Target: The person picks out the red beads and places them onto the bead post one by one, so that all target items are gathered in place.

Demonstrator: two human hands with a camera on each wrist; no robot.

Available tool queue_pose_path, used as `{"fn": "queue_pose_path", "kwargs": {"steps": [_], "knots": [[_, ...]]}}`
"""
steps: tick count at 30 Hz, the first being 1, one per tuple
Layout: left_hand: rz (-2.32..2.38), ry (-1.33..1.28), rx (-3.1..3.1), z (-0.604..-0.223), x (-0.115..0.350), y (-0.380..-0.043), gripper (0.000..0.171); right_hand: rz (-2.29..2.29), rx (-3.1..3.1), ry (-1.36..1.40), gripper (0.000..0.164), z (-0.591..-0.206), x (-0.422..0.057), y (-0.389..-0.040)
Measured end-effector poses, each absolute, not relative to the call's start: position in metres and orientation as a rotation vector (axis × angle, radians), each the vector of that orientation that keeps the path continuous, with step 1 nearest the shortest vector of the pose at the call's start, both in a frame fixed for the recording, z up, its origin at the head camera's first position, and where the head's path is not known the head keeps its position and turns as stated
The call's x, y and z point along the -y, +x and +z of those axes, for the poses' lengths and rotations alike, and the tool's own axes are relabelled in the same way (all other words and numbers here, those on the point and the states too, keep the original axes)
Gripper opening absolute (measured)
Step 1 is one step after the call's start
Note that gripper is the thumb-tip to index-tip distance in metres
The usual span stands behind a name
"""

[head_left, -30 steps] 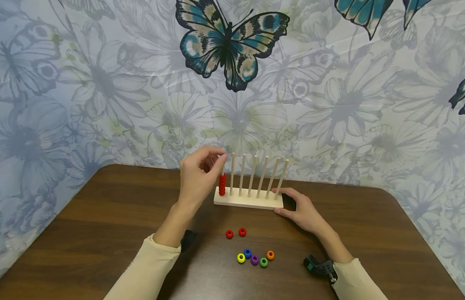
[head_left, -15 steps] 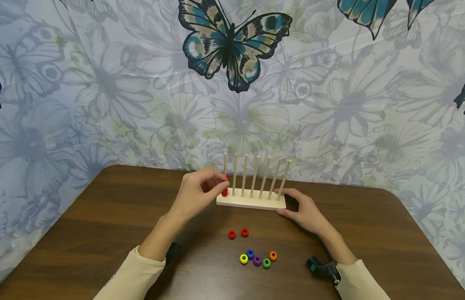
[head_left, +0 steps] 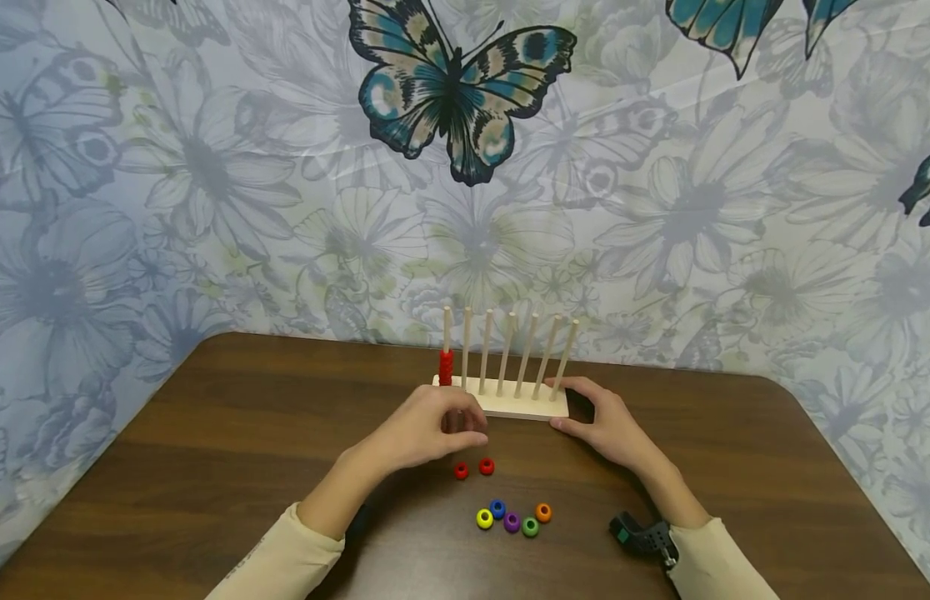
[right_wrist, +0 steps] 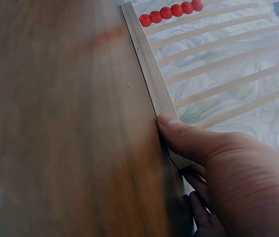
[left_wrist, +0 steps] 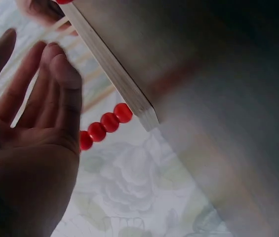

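A pale wooden peg stand (head_left: 521,407) with a row of upright pegs stands toward the back of the table. Red beads (head_left: 446,367) are stacked on its leftmost peg; the right wrist view shows the same red bead stack (right_wrist: 171,12). The right hand (head_left: 611,423) grips the stand's right end, thumb on the front edge, other fingers behind. In front of the stand's left part hovers the left hand (head_left: 427,427), fingers loosely bent and thumb apart, with nothing between them. Just beyond its fingertips lie two loose red beads (head_left: 487,467).
Nearer the front of the brown table (head_left: 172,467) is a cluster of yellow (head_left: 484,519), blue (head_left: 497,508), purple (head_left: 512,522), green (head_left: 530,527) and orange (head_left: 543,512) beads. A butterfly-and-flower-print backdrop (head_left: 285,208) hangs behind the table.
The left hand has come down from the top of the leftmost peg, past the red stack, and moved toward the loose red beads. The right hand keeps its hold on the stand.
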State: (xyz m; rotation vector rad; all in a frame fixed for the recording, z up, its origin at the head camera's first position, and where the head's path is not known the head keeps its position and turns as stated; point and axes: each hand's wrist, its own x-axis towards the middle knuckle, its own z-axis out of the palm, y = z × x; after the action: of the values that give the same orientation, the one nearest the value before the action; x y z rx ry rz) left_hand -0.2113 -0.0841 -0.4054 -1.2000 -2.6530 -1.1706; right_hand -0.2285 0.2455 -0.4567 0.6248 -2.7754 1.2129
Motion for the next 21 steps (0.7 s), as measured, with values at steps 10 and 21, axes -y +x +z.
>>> {"fn": "queue_pose_path", "kwargs": {"steps": [10,21], "knots": [[-1.083,-1.345,2.830,-0.412,0.076,-0.204,0.021,1.202,2.777,0.625,0.058,-0.457,-0.245,-0.230],[-1.017,-1.383,2.881,-0.413,0.068,-0.198,0.014,1.200,2.766,0.636,0.057,-0.456,-0.245,-0.228]]}}
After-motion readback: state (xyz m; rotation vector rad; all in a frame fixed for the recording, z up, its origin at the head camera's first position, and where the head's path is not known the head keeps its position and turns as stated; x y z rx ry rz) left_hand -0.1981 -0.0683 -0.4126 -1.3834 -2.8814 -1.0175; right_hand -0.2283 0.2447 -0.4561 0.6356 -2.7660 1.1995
